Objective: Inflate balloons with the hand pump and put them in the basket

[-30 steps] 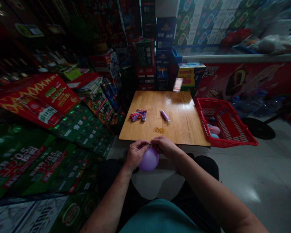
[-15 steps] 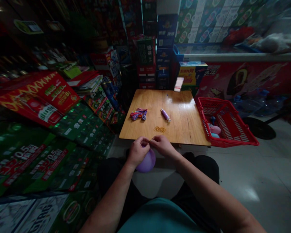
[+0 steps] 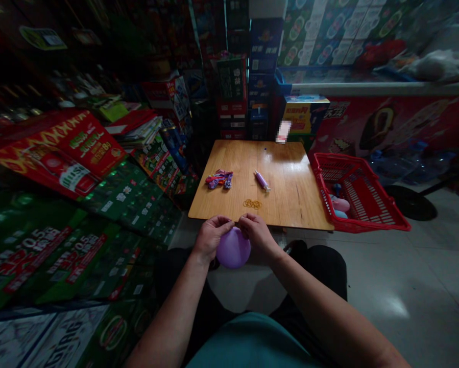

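Observation:
A round, inflated purple balloon (image 3: 233, 249) hangs below my two hands at the near edge of the wooden table (image 3: 290, 199). My left hand (image 3: 211, 236) pinches its neck from the left, and my right hand (image 3: 255, 232) pinches it from the right, fingertips nearly touching. Several tan rubber bands (image 3: 252, 204) lie on the table just beyond my hands. Farther back are a purple hand pump (image 3: 261, 180) and, to the left, a pile of colourful uninflated balloons (image 3: 219, 179).
A red basket (image 3: 382, 202) with pink and light blue balloons stands right of the table. Green drink cartons (image 3: 33, 245) are stacked along the left. Boxes (image 3: 231, 112) and a freezer (image 3: 367, 82) stand behind the table.
My left hand has shifted slightly left and up, uncovering more of the balloon. The balloon has moved a little to the right between my hands.

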Action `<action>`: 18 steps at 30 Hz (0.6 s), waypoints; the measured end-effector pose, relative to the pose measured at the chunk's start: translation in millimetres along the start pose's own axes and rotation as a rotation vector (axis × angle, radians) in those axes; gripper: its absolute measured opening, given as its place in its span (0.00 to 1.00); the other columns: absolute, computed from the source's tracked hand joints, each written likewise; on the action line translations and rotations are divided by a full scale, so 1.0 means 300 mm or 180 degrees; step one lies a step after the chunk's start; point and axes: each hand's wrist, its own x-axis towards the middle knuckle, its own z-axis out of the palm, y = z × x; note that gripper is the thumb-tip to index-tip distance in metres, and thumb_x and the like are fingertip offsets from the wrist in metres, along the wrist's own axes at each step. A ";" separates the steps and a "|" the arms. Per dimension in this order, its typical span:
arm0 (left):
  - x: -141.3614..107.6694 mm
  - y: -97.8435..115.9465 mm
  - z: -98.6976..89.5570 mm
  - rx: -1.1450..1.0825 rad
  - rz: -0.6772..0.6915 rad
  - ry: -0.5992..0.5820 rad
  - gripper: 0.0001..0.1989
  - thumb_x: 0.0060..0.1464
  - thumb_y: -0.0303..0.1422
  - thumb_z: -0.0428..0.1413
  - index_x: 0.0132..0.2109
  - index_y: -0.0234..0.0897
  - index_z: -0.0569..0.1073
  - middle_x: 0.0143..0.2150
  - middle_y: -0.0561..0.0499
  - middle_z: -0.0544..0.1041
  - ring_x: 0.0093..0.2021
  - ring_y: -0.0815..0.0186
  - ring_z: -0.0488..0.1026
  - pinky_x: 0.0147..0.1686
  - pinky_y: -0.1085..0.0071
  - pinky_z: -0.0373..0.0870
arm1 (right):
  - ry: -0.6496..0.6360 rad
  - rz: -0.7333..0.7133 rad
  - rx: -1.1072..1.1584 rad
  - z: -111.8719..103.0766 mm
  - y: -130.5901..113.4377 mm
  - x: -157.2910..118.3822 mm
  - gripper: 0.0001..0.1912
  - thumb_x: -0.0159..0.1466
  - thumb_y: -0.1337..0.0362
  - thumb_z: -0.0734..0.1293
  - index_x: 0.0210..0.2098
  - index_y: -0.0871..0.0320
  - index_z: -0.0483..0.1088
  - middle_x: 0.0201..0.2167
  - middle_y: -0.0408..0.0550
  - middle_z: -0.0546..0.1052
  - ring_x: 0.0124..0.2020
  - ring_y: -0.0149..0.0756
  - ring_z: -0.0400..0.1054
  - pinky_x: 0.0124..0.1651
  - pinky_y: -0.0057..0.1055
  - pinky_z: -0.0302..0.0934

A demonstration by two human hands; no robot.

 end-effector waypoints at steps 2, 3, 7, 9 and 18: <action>-0.002 0.010 -0.013 -0.0444 -0.0257 -0.0028 0.16 0.38 0.31 0.73 0.35 0.34 0.78 0.31 0.51 0.80 0.31 0.69 0.76 0.36 0.72 0.72 | -0.0010 0.0031 0.0071 -0.001 0.009 -0.002 0.09 0.58 0.61 0.60 0.23 0.55 0.58 0.17 0.37 0.60 0.19 0.28 0.53 0.23 0.27 0.50; -0.003 0.014 -0.016 -0.0520 -0.0275 -0.0011 0.16 0.38 0.30 0.73 0.34 0.34 0.78 0.31 0.51 0.80 0.31 0.69 0.76 0.37 0.72 0.72 | -0.0009 0.0036 0.0066 0.000 0.012 -0.004 0.09 0.58 0.61 0.61 0.23 0.55 0.59 0.18 0.37 0.60 0.19 0.28 0.54 0.23 0.26 0.49; -0.003 0.017 -0.013 -0.0535 -0.0191 0.0094 0.15 0.38 0.31 0.73 0.35 0.35 0.79 0.31 0.52 0.81 0.32 0.70 0.77 0.38 0.72 0.72 | 0.0063 -0.0037 -0.0142 0.010 0.014 -0.011 0.09 0.58 0.60 0.66 0.25 0.57 0.66 0.20 0.40 0.66 0.23 0.29 0.57 0.25 0.26 0.49; -0.004 0.015 -0.007 -0.0484 -0.0123 0.0117 0.15 0.39 0.31 0.73 0.36 0.34 0.80 0.32 0.51 0.82 0.32 0.69 0.77 0.37 0.72 0.72 | 0.0111 -0.0200 -0.0386 0.017 0.009 -0.016 0.09 0.60 0.59 0.67 0.27 0.58 0.69 0.22 0.42 0.69 0.25 0.30 0.60 0.27 0.26 0.51; -0.007 0.018 0.001 0.0352 0.0523 0.0010 0.11 0.46 0.34 0.70 0.38 0.35 0.83 0.37 0.47 0.83 0.37 0.65 0.78 0.42 0.70 0.73 | 0.0147 -0.0803 -0.0874 0.020 -0.036 -0.040 0.08 0.64 0.61 0.66 0.31 0.58 0.74 0.26 0.45 0.75 0.29 0.33 0.67 0.34 0.28 0.58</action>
